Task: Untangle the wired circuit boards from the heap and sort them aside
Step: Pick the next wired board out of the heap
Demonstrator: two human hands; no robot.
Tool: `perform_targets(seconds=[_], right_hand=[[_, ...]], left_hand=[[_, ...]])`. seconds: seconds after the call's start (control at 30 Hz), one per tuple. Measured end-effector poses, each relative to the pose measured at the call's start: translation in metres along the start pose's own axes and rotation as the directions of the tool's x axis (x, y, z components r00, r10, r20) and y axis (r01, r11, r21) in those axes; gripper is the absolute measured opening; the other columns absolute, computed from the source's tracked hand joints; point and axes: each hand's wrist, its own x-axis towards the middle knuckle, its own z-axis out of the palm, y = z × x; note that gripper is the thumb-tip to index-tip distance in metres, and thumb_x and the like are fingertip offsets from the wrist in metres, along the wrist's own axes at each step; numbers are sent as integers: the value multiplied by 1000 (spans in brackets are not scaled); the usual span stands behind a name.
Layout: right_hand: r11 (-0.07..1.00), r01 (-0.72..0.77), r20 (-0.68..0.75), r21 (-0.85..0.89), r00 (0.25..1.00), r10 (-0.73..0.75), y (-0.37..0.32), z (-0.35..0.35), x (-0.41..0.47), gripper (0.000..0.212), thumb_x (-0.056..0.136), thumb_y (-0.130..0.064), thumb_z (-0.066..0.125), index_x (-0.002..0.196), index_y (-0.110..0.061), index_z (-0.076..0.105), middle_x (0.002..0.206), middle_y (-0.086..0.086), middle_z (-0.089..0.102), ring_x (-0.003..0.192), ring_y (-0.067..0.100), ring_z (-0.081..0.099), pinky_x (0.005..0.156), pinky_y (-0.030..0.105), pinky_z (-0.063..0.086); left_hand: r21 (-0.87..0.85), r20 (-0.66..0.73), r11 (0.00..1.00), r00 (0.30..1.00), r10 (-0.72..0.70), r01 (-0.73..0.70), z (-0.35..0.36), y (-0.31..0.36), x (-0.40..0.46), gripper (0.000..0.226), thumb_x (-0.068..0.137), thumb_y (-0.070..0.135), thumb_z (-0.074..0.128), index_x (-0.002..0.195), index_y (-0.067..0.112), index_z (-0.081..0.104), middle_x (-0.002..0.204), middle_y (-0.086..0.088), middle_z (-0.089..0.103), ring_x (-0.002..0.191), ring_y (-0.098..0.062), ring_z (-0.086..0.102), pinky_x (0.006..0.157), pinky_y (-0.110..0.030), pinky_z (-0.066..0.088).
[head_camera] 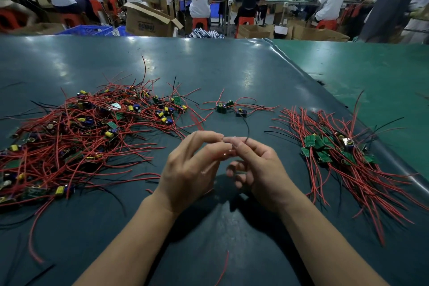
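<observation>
Head view: your right hand point(255, 165) pinches a black wire point(246, 126) that runs straight away from you to a small board point(241, 112) beyond your fingertips. Your left hand point(192, 165) meets it there, grip unclear. The heap point(76, 132) lies left, the sorted pile point(343, 148) right, nearer your right hand.

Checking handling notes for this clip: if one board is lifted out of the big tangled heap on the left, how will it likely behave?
The heap would probably drag along: its red wires cross and loop everywhere. The wires look floppy, curving loosely on the table mat. A board seems light, so neighbours may lift too.
</observation>
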Motion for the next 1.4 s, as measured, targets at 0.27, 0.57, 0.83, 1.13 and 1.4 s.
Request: perform_targets(seconds=[0.27,0.57,0.83,1.13,1.4], right_hand=[[998,68,-183,11,981,-65,-1,-6,3,18,79,-22,69,90,-8,73,82,8,72,52,15,61,39,19,43],[991,83,-248,106,967,-54,-3,-5,4,9,84,-14,66,89,-7,63,71,6,70,45,10,54,37,18,40],[998,56,-220,-33,974,-62,1,-3,4,9,89,-9,66,86,-5,59,63,9,65,42,12,52,37,20,42],[935,97,-35,-340,993,-116,9,-2,-1,27,96,0,54,112,-19,64,94,1,73,64,19,68,42,26,48],[898,163,-85,-408,973,-215,10,-3,0,10,90,-10,68,98,-16,71,81,1,75,62,14,66,50,20,48]], left_hand=[[-28,-181,944,927,-329,330,-1,-4,-1,41,73,5,83,108,6,62,120,-8,46,109,-17,53,80,-31,53],[-447,-118,711,753,-648,543,2,-2,1,123,70,6,85,154,26,-2,135,-9,50,88,-23,68,73,-34,58],[-593,386,366,652,-652,717,3,12,-1,22,79,10,75,100,5,69,80,-6,72,64,-10,63,60,-21,52],[-530,260,370,561,-786,763,5,5,1,16,75,3,79,87,7,70,79,-3,75,72,-13,70,68,-23,55],[-480,293,481,651,-701,734,4,5,-5,18,73,6,82,84,15,71,81,-4,75,74,-14,71,72,-26,57]])
